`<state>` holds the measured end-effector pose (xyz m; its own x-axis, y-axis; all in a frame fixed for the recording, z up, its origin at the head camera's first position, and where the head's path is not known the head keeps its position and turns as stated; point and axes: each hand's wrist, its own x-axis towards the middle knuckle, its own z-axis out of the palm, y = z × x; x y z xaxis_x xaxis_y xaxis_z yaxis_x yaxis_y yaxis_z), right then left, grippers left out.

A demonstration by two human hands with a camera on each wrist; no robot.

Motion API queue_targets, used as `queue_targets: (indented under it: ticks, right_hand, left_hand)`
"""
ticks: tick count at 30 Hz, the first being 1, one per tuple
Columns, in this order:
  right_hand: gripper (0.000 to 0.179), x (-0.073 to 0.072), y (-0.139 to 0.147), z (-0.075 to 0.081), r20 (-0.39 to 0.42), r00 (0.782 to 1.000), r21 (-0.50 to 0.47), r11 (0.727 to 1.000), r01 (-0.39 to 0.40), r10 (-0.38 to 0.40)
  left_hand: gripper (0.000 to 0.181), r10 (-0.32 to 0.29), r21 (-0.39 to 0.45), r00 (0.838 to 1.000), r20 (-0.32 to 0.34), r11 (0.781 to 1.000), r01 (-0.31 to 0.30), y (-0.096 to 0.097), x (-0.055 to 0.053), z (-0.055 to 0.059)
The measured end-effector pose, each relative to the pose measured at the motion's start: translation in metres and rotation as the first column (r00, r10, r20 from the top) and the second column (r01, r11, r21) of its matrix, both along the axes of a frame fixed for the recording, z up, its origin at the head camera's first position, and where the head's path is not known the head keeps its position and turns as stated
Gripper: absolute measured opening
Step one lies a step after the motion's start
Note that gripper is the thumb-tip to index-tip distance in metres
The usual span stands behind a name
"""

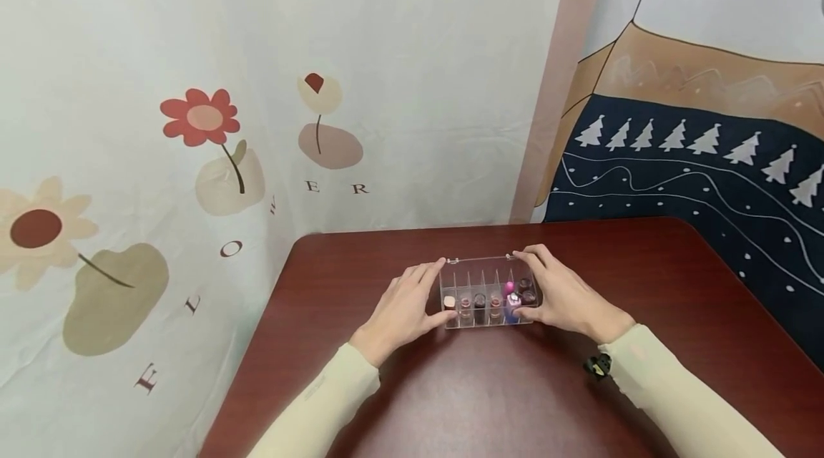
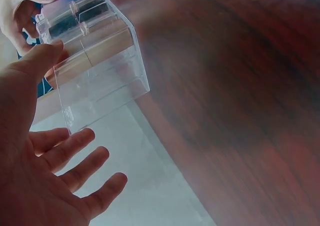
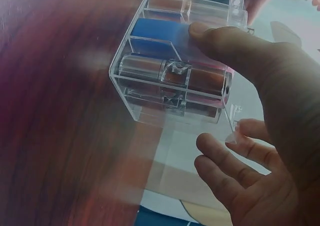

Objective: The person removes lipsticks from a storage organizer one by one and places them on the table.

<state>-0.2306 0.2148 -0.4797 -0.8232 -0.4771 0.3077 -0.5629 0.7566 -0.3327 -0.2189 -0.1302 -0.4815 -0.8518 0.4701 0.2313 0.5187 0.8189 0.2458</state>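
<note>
Both hands frame the box [image 1: 475, 276], which is toward the table's [image 1: 496, 372] 12 o'clock edge. The left hand [image 1: 400, 309] reaches in from 7 o'clock and pinches the box's 9 o'clock end, thumb on the near side, index fingertip at the far corner, other fingers spread. The right hand [image 1: 569, 297], from 4 o'clock, pinches the 3 o'clock end likewise, thumb by the blue bottle [image 3: 161, 35], remaining fingers loosely parted. Palms face inward.

The gripped box [image 2: 102, 93] is clear, one bottle [image 1: 513, 306] inside pink-and-blue, the table [image 1: 489, 386] beneath red-brown, the curtain [image 1: 438, 86] beyond flowered off-white.
</note>
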Motion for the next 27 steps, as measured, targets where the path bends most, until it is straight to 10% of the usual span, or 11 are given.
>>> queue_targets:
  ticks: [27]
  right_hand:
    - [0.103, 0.037, -0.009, 0.002, 0.037, 0.999, 0.003, 0.999, -0.037, 0.037]
  left_hand:
    - [0.106, -0.061, -0.056, 0.997, -0.052, 0.997, 0.058, -0.021, 0.03, 0.0]
